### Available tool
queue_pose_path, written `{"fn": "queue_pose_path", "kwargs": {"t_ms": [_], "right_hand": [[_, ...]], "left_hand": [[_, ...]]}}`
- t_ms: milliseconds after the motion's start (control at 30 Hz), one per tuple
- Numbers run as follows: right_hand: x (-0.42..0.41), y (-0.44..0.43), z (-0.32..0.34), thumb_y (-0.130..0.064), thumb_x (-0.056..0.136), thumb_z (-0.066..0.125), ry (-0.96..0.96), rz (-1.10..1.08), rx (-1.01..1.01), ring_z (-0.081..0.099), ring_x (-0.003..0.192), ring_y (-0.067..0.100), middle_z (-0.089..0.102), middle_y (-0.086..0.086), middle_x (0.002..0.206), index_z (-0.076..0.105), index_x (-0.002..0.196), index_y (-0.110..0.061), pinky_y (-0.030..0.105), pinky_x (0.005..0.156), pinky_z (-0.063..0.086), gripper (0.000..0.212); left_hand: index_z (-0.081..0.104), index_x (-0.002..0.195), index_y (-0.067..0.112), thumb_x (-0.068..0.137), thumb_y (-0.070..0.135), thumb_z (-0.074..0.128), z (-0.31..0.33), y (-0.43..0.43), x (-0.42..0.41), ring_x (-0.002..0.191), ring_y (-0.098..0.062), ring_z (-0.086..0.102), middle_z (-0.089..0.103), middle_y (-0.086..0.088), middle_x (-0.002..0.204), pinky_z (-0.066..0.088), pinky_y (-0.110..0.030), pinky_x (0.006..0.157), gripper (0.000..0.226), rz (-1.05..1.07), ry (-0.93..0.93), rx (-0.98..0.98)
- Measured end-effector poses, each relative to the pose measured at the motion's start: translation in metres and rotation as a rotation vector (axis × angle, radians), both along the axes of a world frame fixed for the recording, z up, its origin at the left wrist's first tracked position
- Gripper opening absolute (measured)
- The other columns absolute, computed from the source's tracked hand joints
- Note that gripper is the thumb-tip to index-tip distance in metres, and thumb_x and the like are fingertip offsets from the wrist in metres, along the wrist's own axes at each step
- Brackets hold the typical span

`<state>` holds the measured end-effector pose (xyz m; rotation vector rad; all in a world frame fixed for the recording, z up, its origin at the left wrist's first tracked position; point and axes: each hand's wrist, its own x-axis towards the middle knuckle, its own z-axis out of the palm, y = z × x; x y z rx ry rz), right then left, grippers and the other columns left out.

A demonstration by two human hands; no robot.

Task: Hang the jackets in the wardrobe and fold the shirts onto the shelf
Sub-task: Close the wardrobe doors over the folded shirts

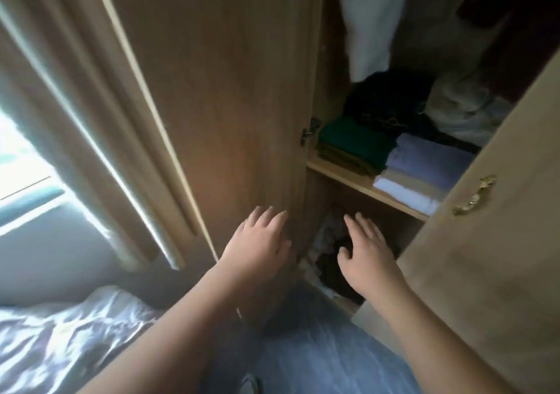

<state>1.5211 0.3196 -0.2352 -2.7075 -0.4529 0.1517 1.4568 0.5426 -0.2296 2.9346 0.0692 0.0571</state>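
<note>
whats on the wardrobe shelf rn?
On the shelf: a green folded stack at left, a lavender-and-white folded stack beside it, dark clothes and a pale bundle behind. The right door hides the shelf's right end.

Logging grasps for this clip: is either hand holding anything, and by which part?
Nothing is held; the left hand and right hand are both empty, fingers spread.

daylight coming in thru window at far left, blowing out white. beige curtain hanging just beside it, folds catching the light. grey wall sitting in shade below the sill. bed w/ rumpled pale sheet lying bottom left, sun patches falling across it. wood-grain wardrobe door standing open at centre; 2nd door w/ brass handle standing open at right. interior btwn them lying dim.
</note>
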Motion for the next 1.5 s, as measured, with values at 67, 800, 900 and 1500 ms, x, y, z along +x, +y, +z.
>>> {"fn": "queue_pose_path", "kwargs": {"t_ms": [67,800,900,1500], "right_hand": [[-0.017,0.038,-0.002,-0.033,0.098,0.047,-0.014,0.084,0.013,0.011,0.152,0.018,0.015,-0.004,0.165,0.019,0.157,-0.029,0.036,0.121,0.021,0.066],[-0.093,0.196,0.053,-0.024,0.097,0.052,-0.139,0.005,0.167,0.013,0.150,0.012,0.019,-0.009,0.163,0.024,0.154,-0.031,0.034,0.121,0.020,0.064],[-0.102,0.184,0.065,-0.022,0.097,0.053,-0.202,-0.033,0.199,0.015,0.150,0.010,0.021,-0.010,0.162,0.026,0.153,-0.030,0.037,0.122,0.022,0.064],[-0.102,0.014,0.097,0.006,0.084,0.047,-0.717,-0.140,0.344,0.036,0.143,0.018,0.047,0.002,0.149,0.055,0.138,-0.010,0.048,0.115,0.035,0.056]], "left_hand": [[0.030,0.152,0.021,0.085,0.056,0.016,-0.001,0.031,-0.027,0.143,-0.030,0.029,0.039,-0.002,0.151,0.032,-0.046,0.115,0.076,0.040,0.009,0.007],[0.019,0.147,0.033,0.085,0.016,0.054,0.034,0.172,-0.043,0.101,-0.016,0.064,0.058,0.011,0.126,0.054,-0.030,0.083,0.073,-0.042,-0.139,-0.716],[0.019,0.144,0.035,0.086,0.011,0.056,0.034,0.159,-0.050,0.098,0.008,0.047,0.047,0.025,0.121,0.038,-0.001,0.080,0.073,-0.102,-0.174,-0.748],[0.035,0.153,0.016,0.087,0.008,0.054,0.033,-0.027,0.013,0.149,-0.025,0.020,0.025,-0.005,0.164,0.017,-0.033,0.122,0.069,-0.575,-0.399,-0.328]]}}
